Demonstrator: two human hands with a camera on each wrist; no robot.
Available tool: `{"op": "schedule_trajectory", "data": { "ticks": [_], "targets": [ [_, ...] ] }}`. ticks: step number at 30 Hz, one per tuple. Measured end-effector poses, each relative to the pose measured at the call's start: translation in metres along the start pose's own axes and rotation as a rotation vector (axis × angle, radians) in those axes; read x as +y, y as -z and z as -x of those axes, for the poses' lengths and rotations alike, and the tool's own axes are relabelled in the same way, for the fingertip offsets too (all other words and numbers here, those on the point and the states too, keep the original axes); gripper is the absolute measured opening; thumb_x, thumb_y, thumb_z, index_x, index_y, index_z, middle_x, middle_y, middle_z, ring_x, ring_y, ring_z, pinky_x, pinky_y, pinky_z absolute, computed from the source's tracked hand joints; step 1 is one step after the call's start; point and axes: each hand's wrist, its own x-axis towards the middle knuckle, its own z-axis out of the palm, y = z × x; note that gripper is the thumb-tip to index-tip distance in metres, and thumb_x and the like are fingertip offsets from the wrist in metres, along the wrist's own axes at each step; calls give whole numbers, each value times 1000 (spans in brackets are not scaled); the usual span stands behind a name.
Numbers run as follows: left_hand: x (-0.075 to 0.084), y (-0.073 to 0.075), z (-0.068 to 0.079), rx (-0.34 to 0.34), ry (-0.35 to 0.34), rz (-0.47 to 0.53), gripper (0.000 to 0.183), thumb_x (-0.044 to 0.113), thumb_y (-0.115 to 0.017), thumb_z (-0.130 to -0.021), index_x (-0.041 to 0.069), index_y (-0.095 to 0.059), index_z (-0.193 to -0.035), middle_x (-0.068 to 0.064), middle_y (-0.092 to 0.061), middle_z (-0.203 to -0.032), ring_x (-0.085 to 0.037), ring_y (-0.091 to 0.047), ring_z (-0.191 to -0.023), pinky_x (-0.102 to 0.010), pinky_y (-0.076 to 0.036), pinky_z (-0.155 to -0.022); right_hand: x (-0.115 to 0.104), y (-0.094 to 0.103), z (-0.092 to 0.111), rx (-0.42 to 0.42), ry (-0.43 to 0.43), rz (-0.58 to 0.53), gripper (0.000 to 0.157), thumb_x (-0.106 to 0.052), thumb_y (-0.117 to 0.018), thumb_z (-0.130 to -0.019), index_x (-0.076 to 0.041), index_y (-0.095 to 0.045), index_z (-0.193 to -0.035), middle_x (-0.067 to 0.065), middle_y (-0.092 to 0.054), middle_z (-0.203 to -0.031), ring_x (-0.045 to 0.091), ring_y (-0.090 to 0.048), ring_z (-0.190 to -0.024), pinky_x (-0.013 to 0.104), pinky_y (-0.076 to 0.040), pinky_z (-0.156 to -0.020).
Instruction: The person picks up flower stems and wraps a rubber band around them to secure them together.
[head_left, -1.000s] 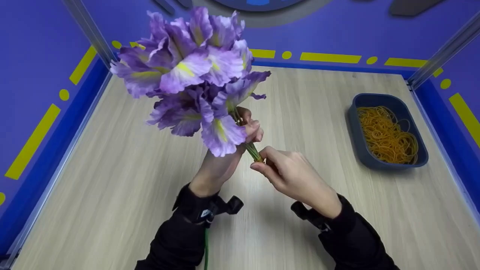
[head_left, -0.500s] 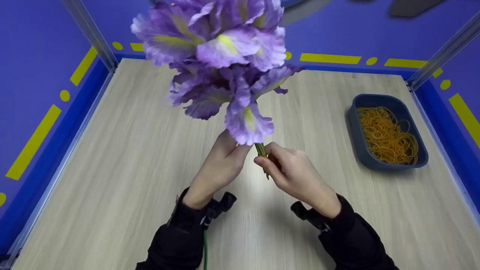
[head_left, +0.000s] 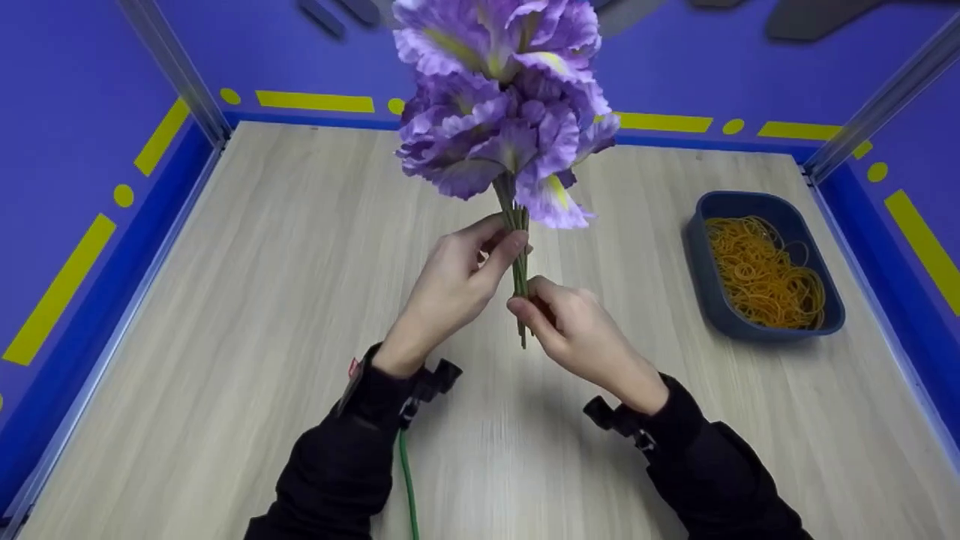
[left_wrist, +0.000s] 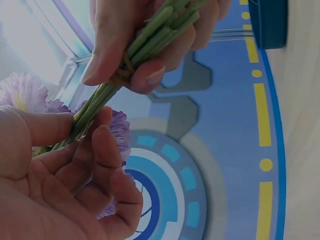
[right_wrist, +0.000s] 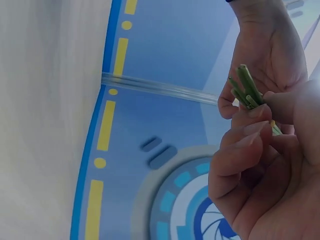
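A bunch of purple irises [head_left: 502, 112] with yellow-streaked petals stands nearly upright above the table, its top cut off by the head view. My left hand [head_left: 457, 274] pinches the green stems [head_left: 520, 266] below the blooms, between thumb and fingers. Lower down, my right hand [head_left: 585, 326] pinches the same stems near their cut ends. In the left wrist view a brownish-yellow rubber band [left_wrist: 122, 74] wraps the stems right at the right hand's fingertips. Stem ends [right_wrist: 246, 85] poke out past the right thumb and fingers in the right wrist view.
A dark blue tub [head_left: 701, 281] of loose yellow rubber bands [head_left: 757, 270] sits on the light wood table [head_left: 300, 300], to the right. Blue panels with yellow dashes wall in the back and both sides. A green cable [head_left: 409, 480] trails from the left sleeve.
The bouquet has swung from a leftward lean to nearly upright, its blooms moving right. My left hand has shifted its hold on the stems; the right hand keeps pinching near their ends.
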Motion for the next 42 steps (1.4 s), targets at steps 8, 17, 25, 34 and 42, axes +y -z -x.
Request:
{"op": "schedule_trajectory", "data": {
  "ticks": [8,17,25,34,42],
  "targets": [
    [-21,-7,-28,-69,77,-6,23,28,-56,-106,10,-69,-100,4,-65,-81,-9,-50,-67,-27,-40,-63,25,-3,-9,-30,-77,72,26,-25,-57,-106,-12,-56,-82,-11,-45,-65,5,-39,-52,26,-35,-46],
    [-58,-17,-56,-106,185,10,21,17,-59,-103,3,-70,-92,-2,-58,-70,-9,-48,-60,-23,-36,-55,55,-17,-20,-138,-207,87,31,-29,-53,-107,-12,-56,-82,-8,-47,-64,8,-41,-52,28,-34,-49],
    [-85,-26,-69,-91,343,30,19,15,-66,-99,-1,-75,-102,-9,-72,-87,-21,-68,-73,-23,-55,-65,78,-35,-27,-242,-323,95,34,-32,-51,-108,-12,-53,-81,-5,-46,-66,13,-43,-56,32,-37,-54],
    [-115,-40,-77,-55,595,166,21,10,-68,-98,-8,-70,-109,-9,-64,-93,-16,-68,-67,-25,-59,-65,92,-46,-24,-333,-469,64,35,-34,-47,-109,-10,-53,-84,-2,-45,-70,15,-43,-58,31,-36,-55],
    [-135,-49,-73,-36,714,245,22,5,-71,-95,-10,-68,-110,-8,-62,-93,-17,-66,-69,-35,-61,-77,94,-53,-17,-416,-466,166,37,-37,-42,-110,-8,-60,-94,1,-55,-76,26,-61,-76,58,-48,-87]
  ]
}}
